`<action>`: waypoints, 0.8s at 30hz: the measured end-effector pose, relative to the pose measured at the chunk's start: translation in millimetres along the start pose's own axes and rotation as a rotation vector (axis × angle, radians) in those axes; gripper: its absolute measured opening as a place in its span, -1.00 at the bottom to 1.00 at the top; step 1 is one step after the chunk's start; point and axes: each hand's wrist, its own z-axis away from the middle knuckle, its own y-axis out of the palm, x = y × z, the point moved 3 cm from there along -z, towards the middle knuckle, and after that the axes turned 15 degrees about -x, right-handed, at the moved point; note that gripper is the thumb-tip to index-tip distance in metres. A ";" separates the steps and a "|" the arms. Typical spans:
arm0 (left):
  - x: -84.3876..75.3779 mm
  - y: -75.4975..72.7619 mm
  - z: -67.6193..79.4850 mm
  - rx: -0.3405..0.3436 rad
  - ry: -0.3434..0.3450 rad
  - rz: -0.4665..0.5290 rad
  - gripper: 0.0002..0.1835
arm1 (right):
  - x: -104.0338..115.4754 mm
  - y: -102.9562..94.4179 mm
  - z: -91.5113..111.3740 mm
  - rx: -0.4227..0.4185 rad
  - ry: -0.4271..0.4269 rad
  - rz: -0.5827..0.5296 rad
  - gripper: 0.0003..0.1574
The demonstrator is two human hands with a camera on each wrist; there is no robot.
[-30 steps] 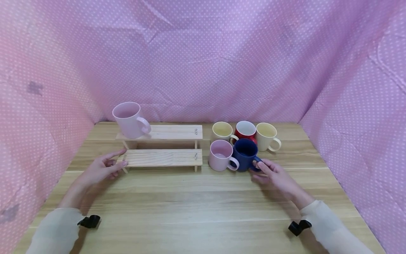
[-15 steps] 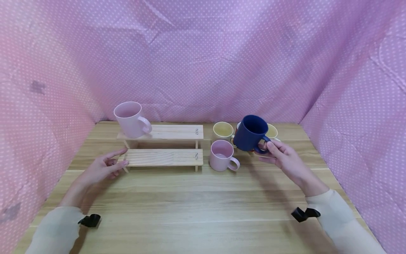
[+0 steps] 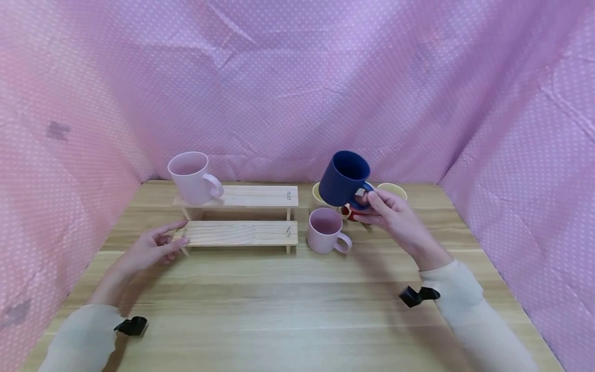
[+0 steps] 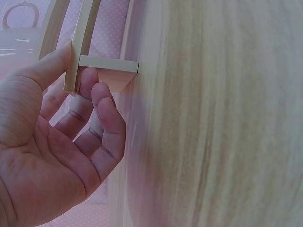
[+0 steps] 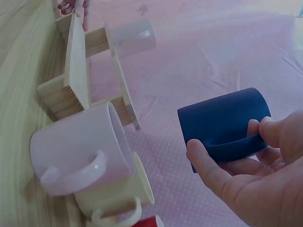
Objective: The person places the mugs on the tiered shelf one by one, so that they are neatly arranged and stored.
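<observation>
My right hand (image 3: 395,219) holds a dark blue mug (image 3: 343,181) by its handle, raised above the other mugs and tilted a little. In the right wrist view the thumb and fingers pinch the blue mug's handle (image 5: 236,149). At the left, my left hand (image 3: 151,245) pinches the left end of the lower step of a two-step wooden rack (image 3: 241,233). The left wrist view has the thumb on top of the board (image 4: 73,71) and curled fingers beneath it. A pink mug (image 3: 192,178) stands at the left end of the upper step (image 3: 255,195).
A second pink mug (image 3: 324,232) stands on the table (image 3: 279,299) right of the rack. Behind it are a cream mug (image 3: 321,195), a red mug (image 3: 360,216) and another cream mug (image 3: 392,190), partly hidden by the blue mug and right hand. Pink dotted cloth (image 3: 297,93) surrounds the table.
My right hand has lifted the blue mug off the table from beside the pink mug, then carried it up and to the left. My left hand stays on the rack.
</observation>
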 end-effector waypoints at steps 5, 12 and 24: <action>0.2 -0.3 -0.2 -0.002 0.010 0.004 -0.28 | 3.0 20.5 -9.5 0.009 0.009 0.039 -0.42; -1.0 0.2 1.3 0.000 -0.009 0.005 -0.27 | 3.2 54.0 -26.0 0.056 0.011 0.019 -0.48; -1.4 0.9 5.8 -0.010 -0.026 0.002 -0.26 | -8.4 116.4 -51.9 0.136 0.087 -0.017 -0.57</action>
